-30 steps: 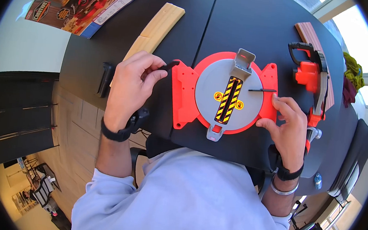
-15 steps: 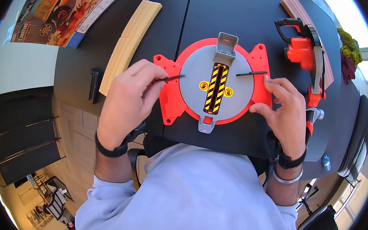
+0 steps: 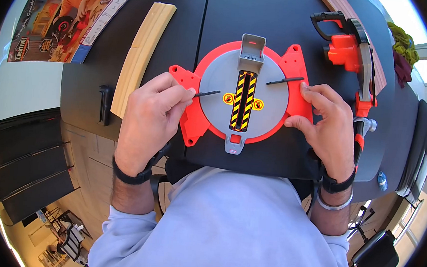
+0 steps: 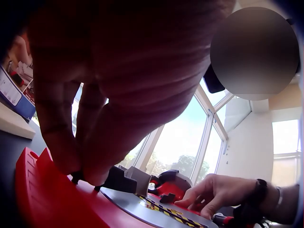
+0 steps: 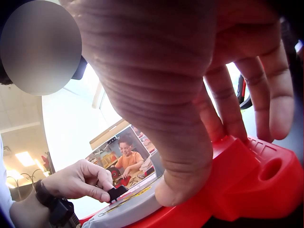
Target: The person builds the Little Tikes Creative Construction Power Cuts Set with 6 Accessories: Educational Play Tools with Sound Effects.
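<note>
A red toy miter saw base [image 3: 194, 124] with a round grey turntable [image 3: 215, 111] lies on the dark table in the head view. Its middle slot is edged by a yellow-and-black striped strip [image 3: 246, 117]. Between thumb and fingertips, my left hand [image 3: 150, 113] pinches a thin black plastic piece [image 3: 209, 93] at the turntable's left edge. A matching black fence piece [image 3: 285, 81] stands at the right side. My right hand [image 3: 329, 125] holds the base's right wing [image 5: 256, 178], its thumb at the turntable's edge and the fingers spread farther along.
A pale wooden board [image 3: 140, 57] lies to the left, with a black part [image 3: 104, 106] beside it. The printed box [image 3: 66, 24] stands far left. On the right are a red-and-black toy saw [image 3: 345, 52], a reddish plank [image 3: 341, 4] and a toy hammer [image 3: 369, 125].
My left hand has brought the black piece rightward, from beyond the base's left wing to the turntable's left edge. The right hand stays on the right wing. The head view has shifted.
</note>
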Available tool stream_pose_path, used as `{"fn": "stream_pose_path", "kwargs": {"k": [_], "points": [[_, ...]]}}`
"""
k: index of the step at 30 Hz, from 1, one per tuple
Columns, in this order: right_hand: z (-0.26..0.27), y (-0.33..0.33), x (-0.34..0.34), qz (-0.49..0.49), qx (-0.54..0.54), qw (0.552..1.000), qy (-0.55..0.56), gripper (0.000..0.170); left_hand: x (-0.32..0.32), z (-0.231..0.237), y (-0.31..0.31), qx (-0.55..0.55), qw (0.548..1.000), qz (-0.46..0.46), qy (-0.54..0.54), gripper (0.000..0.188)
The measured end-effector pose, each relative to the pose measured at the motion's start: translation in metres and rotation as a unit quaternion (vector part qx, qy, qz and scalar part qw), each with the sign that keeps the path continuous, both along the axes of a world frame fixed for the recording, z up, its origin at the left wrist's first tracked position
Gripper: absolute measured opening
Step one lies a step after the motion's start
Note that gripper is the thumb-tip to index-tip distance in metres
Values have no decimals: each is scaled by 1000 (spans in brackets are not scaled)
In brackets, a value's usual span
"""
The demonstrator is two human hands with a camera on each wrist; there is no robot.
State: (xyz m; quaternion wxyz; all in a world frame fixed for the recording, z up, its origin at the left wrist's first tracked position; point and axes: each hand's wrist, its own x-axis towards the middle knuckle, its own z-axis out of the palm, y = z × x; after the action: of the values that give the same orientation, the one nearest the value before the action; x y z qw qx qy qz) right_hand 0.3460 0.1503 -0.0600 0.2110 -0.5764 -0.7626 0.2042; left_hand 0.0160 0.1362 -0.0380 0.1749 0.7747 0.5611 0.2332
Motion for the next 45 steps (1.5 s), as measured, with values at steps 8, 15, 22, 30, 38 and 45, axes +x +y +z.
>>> {"fn": "stream_pose_path", "kwargs": {"k": [8, 15, 22, 30, 38, 45], "points": [[2, 0, -1, 1, 4, 1000, -17, 65, 1, -9, -1, 12, 1000, 18, -5, 9], [4, 0, -2, 0, -6, 1000, -24, 66, 1, -13, -1, 5, 1000, 23, -16, 9], [5, 0, -4, 0, -4, 1000, -23, 67, 3, -13, -1, 14, 999, 24, -17, 13], [7, 2, -4, 8, -5, 1000, -27, 66, 1, -17, 1, 23, 999, 14, -18, 14], [8, 1, -5, 7, -11, 999, -31, 66, 3, -12, 1, 1, 1000, 20, -11, 15], [10, 2, -6, 8, -4, 999, -37, 65, 2, -12, 4, -14, 1000, 16, -19, 12]]}}
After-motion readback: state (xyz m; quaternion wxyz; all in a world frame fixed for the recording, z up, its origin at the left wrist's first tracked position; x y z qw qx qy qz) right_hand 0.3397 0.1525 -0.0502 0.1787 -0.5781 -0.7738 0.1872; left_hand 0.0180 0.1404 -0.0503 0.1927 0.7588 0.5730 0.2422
